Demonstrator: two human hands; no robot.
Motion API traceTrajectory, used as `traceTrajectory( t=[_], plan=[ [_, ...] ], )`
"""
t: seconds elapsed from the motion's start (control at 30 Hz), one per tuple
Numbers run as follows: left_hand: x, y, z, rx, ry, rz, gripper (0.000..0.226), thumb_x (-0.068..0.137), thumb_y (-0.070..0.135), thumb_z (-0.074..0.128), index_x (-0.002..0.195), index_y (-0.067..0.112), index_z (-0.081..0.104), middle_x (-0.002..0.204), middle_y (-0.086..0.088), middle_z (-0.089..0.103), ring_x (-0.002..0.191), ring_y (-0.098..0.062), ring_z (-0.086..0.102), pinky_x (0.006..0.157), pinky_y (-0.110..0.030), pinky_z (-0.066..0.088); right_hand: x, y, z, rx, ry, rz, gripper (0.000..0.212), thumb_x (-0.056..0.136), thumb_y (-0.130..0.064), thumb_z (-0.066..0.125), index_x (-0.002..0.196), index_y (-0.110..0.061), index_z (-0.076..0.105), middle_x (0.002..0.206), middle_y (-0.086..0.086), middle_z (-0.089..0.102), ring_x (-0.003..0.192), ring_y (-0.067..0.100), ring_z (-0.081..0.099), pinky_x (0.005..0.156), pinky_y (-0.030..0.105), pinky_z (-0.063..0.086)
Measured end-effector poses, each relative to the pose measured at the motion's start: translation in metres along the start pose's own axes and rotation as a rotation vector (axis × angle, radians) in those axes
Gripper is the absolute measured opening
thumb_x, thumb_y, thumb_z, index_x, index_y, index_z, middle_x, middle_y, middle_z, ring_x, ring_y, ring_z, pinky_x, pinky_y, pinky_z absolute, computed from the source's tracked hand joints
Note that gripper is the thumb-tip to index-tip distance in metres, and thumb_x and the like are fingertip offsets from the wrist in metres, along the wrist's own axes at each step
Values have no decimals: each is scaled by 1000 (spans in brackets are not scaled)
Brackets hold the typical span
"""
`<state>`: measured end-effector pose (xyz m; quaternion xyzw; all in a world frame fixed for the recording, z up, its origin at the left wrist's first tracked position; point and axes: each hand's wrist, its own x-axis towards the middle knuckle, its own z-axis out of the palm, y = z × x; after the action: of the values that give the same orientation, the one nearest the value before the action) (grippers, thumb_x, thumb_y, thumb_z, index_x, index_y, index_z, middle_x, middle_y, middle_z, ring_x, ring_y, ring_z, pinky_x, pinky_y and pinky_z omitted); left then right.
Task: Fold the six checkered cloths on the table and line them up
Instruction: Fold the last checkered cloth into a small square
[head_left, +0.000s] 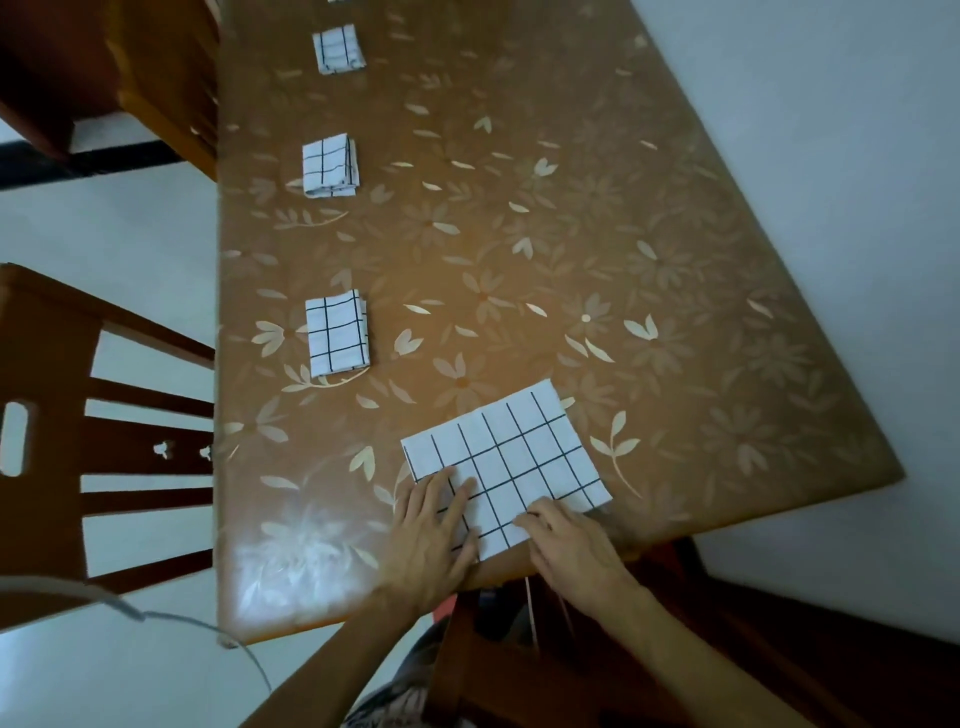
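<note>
1. A brown flowered bench (623, 234) carries the checkered cloths
2. The big cloth (524, 457), a flat white rectangle with black grid lines, lies at the near edge of the bench, skewed to that edge, and its near corner reaches the rim
3. The left hand (436, 525) is released: it lies flat, fingers straight, pressing the near-left part of the big cloth
4. The right hand (569, 545) sits on the cloth's near edge with its fingers bent down; I cannot tell whether they pinch the fabric or only rest on it
5. Three small folded cloths stand in a line along the left side, well apart: the near cloth (337, 332), the middle cloth (330, 166) and the far cloth (337, 49)
6. A wooden chair (47, 415) stands just beside the bench on the left, over a pale floor (135, 234)
7. A grey cable (171, 618) curves across the lower left
</note>
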<state>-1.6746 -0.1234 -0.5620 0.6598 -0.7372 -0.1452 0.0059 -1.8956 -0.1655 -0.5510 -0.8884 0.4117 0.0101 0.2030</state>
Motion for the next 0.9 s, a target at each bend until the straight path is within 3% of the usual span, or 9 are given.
traceTrajectory(
  t=[0.17, 0.3, 0.37, 0.43, 0.47, 0.57, 0.63, 0.73, 0.9],
  plan=[
    [1, -4, -15, -361, 170, -9, 41, 102, 35, 39, 138, 20, 52, 141, 0, 49, 130, -16, 43, 111, -38, 34, 13, -12, -17, -88, 201, 33, 12, 77, -23, 73, 88, -26, 67, 91, -8, 60, 89, 14, 54, 77, 26, 46],
    [2, -17, -43, -735, 384, -261, 40, 107, 39, 27, 116, 24, 63, 115, 8, 65, 111, -10, 59, 96, -37, 49, 15, -10, -56, 152, 425, 104, 12, 90, -33, 59, 90, -27, 69, 92, -16, 64, 103, 9, 50, 92, 25, 33],
    [7, -12, -65, -1058, 416, -418, 50, 108, 42, 23, 105, 20, 68, 96, 6, 71, 96, -3, 66, 82, -23, 54, 15, -11, -79, 338, 518, 170, 12, 89, -34, 62, 89, -25, 71, 91, -15, 66, 106, 5, 53, 92, 22, 36],
    [20, -16, -74, -1380, 333, -608, 57, 104, 51, 27, 100, 13, 70, 86, 1, 73, 86, -3, 70, 65, -14, 54, 14, -13, -102, 677, 507, 248, 7, 92, -24, 65, 91, -20, 71, 91, -10, 69, 97, 5, 62, 83, 19, 46],
    [27, -21, -75, -1512, 234, -678, 66, 97, 63, 32, 103, 10, 70, 90, -5, 73, 90, -13, 71, 64, -20, 56, 13, -14, -112, 863, 444, 289, 6, 93, -20, 65, 94, -18, 70, 91, -6, 71, 93, 8, 66, 79, 20, 50],
    [37, -26, -71, -1718, -69, -682, 92, 82, 84, 34, 125, 8, 63, 112, -17, 71, 101, -35, 69, 89, -50, 55, 9, -7, -127, 1168, 356, 394, 9, 96, -21, 62, 101, -19, 69, 97, -1, 75, 93, 15, 71, 81, 33, 56],
    [40, -13, -70, -1738, -203, -595, 77, 90, 72, 37, 129, 11, 62, 121, -21, 67, 108, -39, 66, 102, -57, 47, 7, -2, -125, 1233, 339, 479, 12, 96, -22, 61, 103, -17, 69, 99, -2, 75, 96, 15, 70, 80, 27, 56],
    [40, 4, -67, -1697, -352, -466, 50, 91, 51, 63, 129, 17, 64, 127, -11, 68, 119, -30, 63, 107, -49, 44, 0, 5, -110, 1239, 353, 642, 12, 97, -22, 59, 103, -17, 69, 98, -5, 73, 99, 10, 67, 74, 14, 49],
    [38, 8, -59, -1563, -324, -406, 60, 75, 33, 84, 128, 13, 62, 124, -8, 70, 113, -27, 67, 102, -49, 50, -12, 13, -86, 1254, 306, 764, 13, 98, -16, 57, 99, -21, 70, 99, -8, 73, 86, 0, 67, 73, 17, 53]
  ],
)
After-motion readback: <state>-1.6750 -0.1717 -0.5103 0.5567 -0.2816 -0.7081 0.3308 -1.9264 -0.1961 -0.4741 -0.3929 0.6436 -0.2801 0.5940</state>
